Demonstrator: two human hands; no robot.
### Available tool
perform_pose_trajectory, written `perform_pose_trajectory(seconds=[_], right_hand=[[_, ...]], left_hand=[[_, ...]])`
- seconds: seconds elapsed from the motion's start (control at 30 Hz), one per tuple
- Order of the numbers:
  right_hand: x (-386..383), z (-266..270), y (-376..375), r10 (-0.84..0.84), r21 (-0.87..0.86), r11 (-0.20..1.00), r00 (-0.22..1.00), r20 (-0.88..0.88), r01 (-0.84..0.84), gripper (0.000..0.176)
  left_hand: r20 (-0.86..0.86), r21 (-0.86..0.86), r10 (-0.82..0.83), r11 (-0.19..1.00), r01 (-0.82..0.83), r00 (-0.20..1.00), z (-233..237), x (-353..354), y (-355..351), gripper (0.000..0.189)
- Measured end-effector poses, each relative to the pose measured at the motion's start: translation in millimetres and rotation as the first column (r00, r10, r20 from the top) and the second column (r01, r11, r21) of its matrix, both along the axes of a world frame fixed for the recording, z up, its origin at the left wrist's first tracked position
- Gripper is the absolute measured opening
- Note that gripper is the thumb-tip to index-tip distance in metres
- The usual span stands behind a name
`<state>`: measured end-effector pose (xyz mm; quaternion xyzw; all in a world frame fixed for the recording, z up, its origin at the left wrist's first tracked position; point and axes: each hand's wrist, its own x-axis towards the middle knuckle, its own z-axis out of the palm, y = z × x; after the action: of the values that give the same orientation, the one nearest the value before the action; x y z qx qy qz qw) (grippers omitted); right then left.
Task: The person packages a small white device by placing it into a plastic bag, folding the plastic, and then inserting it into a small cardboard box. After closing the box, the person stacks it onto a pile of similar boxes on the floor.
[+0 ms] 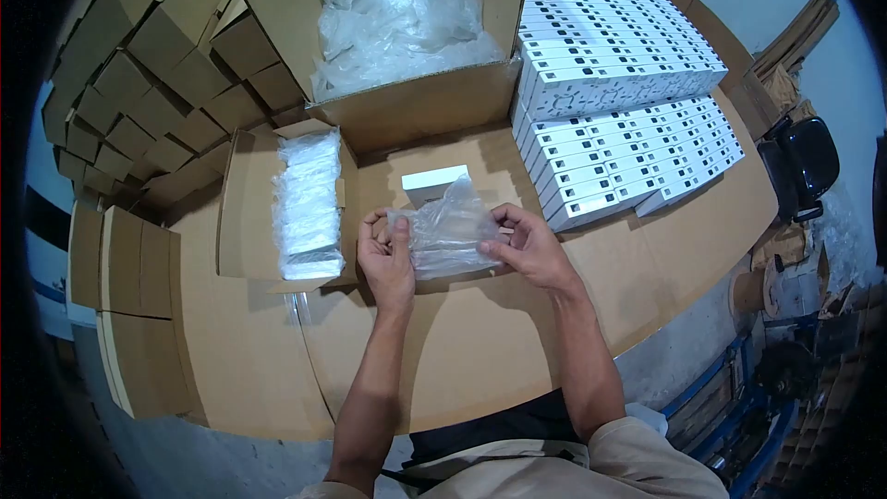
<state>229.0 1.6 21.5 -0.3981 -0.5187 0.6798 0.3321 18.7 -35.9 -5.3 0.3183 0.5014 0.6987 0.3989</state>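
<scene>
A clear plastic bag [448,236] is stretched between my two hands above the cardboard-covered table. My left hand [386,249] pinches its left side, thumb on top. The right side of the bag is gripped by my right hand [522,245], between thumb and fingers. Just behind the bag lies a small white box [434,182], partly hidden by the plastic. To the left of my left hand, an open carton [249,212] holds a row of white boxes wrapped in clear plastic [309,203].
A large open carton [416,106] full of loose clear bags [397,23] stands at the back. Stacked white boxes [619,83] with dark square marks fill the back right. Many brown cartons [148,102] are piled at the left. A black chair [808,162] stands beyond the table's right edge.
</scene>
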Motion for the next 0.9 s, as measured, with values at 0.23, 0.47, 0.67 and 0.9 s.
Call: perform_pose_trajectory(seconds=[0.23, 0.47, 0.67, 0.9], right_hand=[[6.0, -14.2, 4.9, -0.080, 0.113, 0.989, 0.983, -0.168, 0.099, 0.032], [-9.9, -13.7, 2.8, -0.362, -0.025, 0.915, 0.795, -0.486, 0.402, 0.036], [-40.1, -15.2, -13.2, -0.378, 0.037, 0.921, 0.911, -0.164, 0.388, 0.024], [-43.4, -23.5, -6.9, -0.488, 0.480, 0.770, 0.873, 0.016, 0.421, 0.024]], left_hand=[[0.133, 0.111, -0.080, 0.992, 0.066, 0.988, -11.6, -9.7, 3.8, 0.012], [0.291, 0.164, -0.160, 0.980, 0.115, 0.943, -8.7, -10.7, 0.5, 0.016], [0.200, 0.143, -0.130, 0.984, 0.102, 0.971, -14.5, -2.1, -2.4, 0.020], [-0.084, 0.155, -0.114, 0.980, 0.126, 0.990, 7.9, 3.3, -4.5, 0.023]])
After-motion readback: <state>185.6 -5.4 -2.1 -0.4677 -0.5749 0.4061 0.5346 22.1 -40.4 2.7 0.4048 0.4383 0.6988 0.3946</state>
